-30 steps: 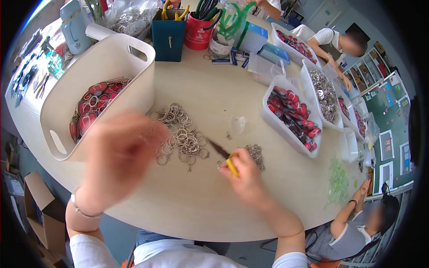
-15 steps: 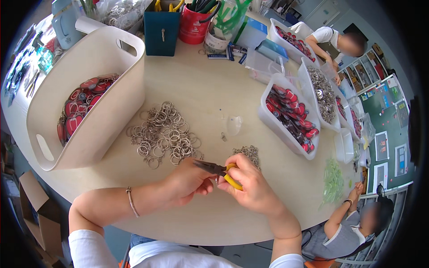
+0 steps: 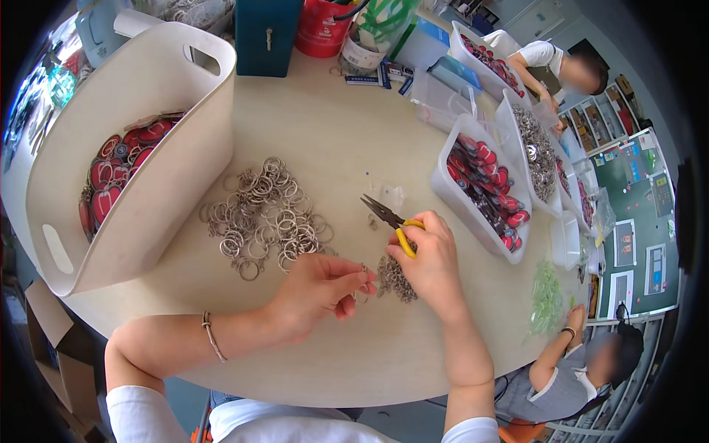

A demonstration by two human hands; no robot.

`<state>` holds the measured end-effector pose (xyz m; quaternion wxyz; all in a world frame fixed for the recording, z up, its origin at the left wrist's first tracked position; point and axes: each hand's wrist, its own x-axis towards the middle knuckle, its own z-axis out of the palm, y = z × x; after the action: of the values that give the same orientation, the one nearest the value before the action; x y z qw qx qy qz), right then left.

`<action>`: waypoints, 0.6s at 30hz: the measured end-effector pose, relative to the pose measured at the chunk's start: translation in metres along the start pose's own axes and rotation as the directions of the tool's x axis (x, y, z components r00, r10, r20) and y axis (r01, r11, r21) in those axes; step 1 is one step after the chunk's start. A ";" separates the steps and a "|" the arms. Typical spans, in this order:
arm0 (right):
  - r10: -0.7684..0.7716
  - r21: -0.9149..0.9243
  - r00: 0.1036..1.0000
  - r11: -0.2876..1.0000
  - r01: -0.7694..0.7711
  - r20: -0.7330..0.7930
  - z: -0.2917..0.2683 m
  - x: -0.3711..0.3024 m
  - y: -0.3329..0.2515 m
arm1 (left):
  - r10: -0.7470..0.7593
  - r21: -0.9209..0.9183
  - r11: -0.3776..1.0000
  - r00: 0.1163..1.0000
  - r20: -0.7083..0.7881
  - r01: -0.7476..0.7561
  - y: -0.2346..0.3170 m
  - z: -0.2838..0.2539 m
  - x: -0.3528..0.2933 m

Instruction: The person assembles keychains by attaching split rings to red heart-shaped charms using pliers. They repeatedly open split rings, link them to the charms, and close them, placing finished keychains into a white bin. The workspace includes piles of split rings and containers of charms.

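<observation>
Grasping yellow-handled, dark-nosed metal pliers [image 3: 396,222], the right hand [image 3: 432,251] in the head view has moved away from the left hand [image 3: 319,289], beside small silver metal fittings [image 3: 397,281]. The left pinches a small silver metal piece [image 3: 364,269] above the pale worktop [image 3: 325,125]; plier work appears paused.

Pale tbl [image 3: 317,125]: ring pile [image 3: 272,214] mid-L, sm metal-bits heap [image 3: 396,282] nr ctr, cream bin [image 3: 177,155] L, wht trays [image 3: 467,213] R.

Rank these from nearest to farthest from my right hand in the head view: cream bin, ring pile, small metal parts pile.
From the right hand:
1. Small metal parts pile: just left of it.
2. Ring pile: farther left.
3. Cream bin: at far left.
</observation>
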<state>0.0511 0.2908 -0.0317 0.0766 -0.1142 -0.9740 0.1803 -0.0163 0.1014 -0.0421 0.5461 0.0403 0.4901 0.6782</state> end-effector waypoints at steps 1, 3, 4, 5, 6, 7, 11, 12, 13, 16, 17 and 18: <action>0.001 -0.006 1.000 1.000 -0.001 0.014 0.002 0.000 0.000 | 0.010 0.009 1.000 1.000 0.004 -0.010 -0.001 0.000 0.000; 0.025 0.013 0.999 1.000 -0.025 0.028 0.003 0.001 0.002 | 0.027 0.014 1.000 0.999 0.021 -0.027 -0.001 0.000 0.000; 0.048 0.038 0.998 0.998 -0.049 0.030 0.003 0.000 0.004 | 0.033 0.008 0.999 0.999 0.034 -0.033 -0.002 -0.001 -0.001; 0.069 0.063 0.997 0.995 -0.071 0.033 0.003 0.000 0.005 | 0.041 0.002 0.999 0.998 0.044 -0.041 -0.002 -0.001 -0.001; 0.106 0.125 0.994 0.986 -0.110 0.041 0.002 0.001 0.004 | 0.044 0.004 0.999 0.998 0.044 -0.044 -0.003 -0.001 -0.001; 0.141 0.185 0.989 0.971 -0.149 0.052 -0.002 0.001 0.003 | 0.047 0.006 0.999 0.998 0.044 -0.048 -0.004 -0.001 0.000; 0.196 0.421 0.967 0.872 -0.249 0.164 -0.013 0.001 -0.003 | 0.076 0.015 0.997 0.996 0.038 -0.077 -0.006 -0.002 0.001; 0.177 0.477 0.963 0.841 -0.255 0.203 -0.015 0.000 -0.004 | 0.084 0.038 0.996 0.996 0.043 -0.085 -0.006 -0.002 0.001; 0.156 0.530 0.958 0.806 -0.263 0.239 -0.017 -0.002 -0.005 | 0.091 0.061 0.994 0.995 0.048 -0.094 -0.004 -0.001 0.001; 0.122 0.638 0.934 0.700 -0.321 0.336 -0.019 -0.004 -0.011 | 0.101 0.091 0.990 0.993 0.060 -0.106 -0.003 -0.001 -0.001; 0.119 0.662 0.924 0.665 -0.346 0.363 -0.020 -0.005 -0.013 | 0.103 0.094 0.990 0.992 0.069 -0.110 -0.003 -0.001 -0.002; 0.106 0.678 0.922 0.647 -0.348 0.372 -0.020 -0.006 -0.014 | 0.100 0.089 0.990 0.992 0.072 -0.106 -0.002 -0.001 -0.003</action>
<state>0.0579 0.2827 -0.0088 -0.0557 -0.1679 -0.7964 0.5783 -0.0144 0.0987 -0.0425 0.5242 0.1138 0.4994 0.6803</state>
